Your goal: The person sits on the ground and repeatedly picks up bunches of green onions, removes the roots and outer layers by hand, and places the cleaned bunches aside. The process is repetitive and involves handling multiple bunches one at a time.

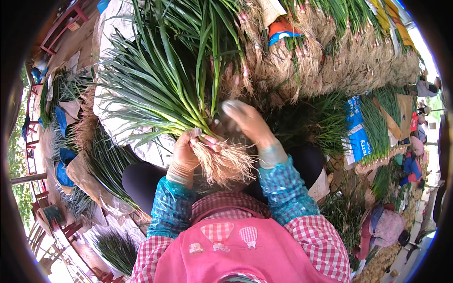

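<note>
My left hand (186, 152) grips a bunch of green garlic or scallions by its pinkish stem bases. The long green leaves (152, 92) fan up and to the left, and pale stringy roots (226, 161) hang toward my lap. Just right of the stems is my right hand (250, 122), blurred, with a pale covering on a fingertip. Its inner side faces away, so whether it pinches anything is hidden. Beyond both hands lies a large heap of similar plants, with their roots (336, 67) facing me.
A white sheet (109, 106) lies under the leaves. Leafy bundles (106, 166) stand at left, beside red metal frames (63, 24). Right of me are a blue-and-white printed bag (357, 131) and more bundles (380, 123). Another person (385, 226) bends over at lower right; others are farther off.
</note>
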A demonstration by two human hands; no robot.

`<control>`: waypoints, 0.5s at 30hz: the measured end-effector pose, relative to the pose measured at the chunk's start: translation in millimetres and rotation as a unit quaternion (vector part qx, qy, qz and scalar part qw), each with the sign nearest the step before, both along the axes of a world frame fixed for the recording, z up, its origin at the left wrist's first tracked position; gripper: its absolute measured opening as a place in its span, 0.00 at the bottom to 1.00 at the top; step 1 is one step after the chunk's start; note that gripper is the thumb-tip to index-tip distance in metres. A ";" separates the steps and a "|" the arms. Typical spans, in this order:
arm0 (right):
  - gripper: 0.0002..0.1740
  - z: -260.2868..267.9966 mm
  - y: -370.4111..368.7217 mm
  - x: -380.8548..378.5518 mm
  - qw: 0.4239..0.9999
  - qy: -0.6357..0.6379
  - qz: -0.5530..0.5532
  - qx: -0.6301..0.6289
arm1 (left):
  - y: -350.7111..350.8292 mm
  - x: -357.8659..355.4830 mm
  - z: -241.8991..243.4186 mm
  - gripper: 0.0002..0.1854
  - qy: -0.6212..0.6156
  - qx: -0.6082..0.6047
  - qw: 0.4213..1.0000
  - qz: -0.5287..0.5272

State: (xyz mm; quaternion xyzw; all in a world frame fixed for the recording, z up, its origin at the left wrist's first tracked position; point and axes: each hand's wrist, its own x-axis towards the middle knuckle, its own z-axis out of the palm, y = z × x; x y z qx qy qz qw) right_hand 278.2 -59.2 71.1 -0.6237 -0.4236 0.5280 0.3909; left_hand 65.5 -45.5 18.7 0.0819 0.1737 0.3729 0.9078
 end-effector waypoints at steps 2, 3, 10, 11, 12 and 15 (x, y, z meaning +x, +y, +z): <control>0.17 6.7 14.6 -21.8 0.994 0.092 -0.027 0.054 | -3.9 1.4 -5.8 0.15 0.011 0.001 1.000 -0.008; 0.16 -10.2 20.2 -22.1 0.989 0.115 -0.051 0.074 | -1.1 3.6 -6.9 0.16 0.016 0.005 1.000 -0.018; 0.08 -46.4 2.6 -41.1 0.873 -0.437 -0.011 0.214 | -15.2 2.2 16.6 0.20 0.000 -0.031 0.999 0.016; 0.08 -49.9 4.7 -35.1 0.851 -0.491 0.022 0.187 | -15.7 5.6 21.4 0.21 -0.009 -0.018 1.000 0.002; 0.10 -47.9 3.9 -28.7 0.853 -0.511 0.051 0.098 | -17.0 1.2 15.2 0.24 -0.037 -0.020 0.999 0.013; 0.18 -74.5 -20.3 11.9 0.831 -0.497 0.233 0.086 | -13.7 3.3 28.0 0.27 -0.032 0.015 0.999 0.032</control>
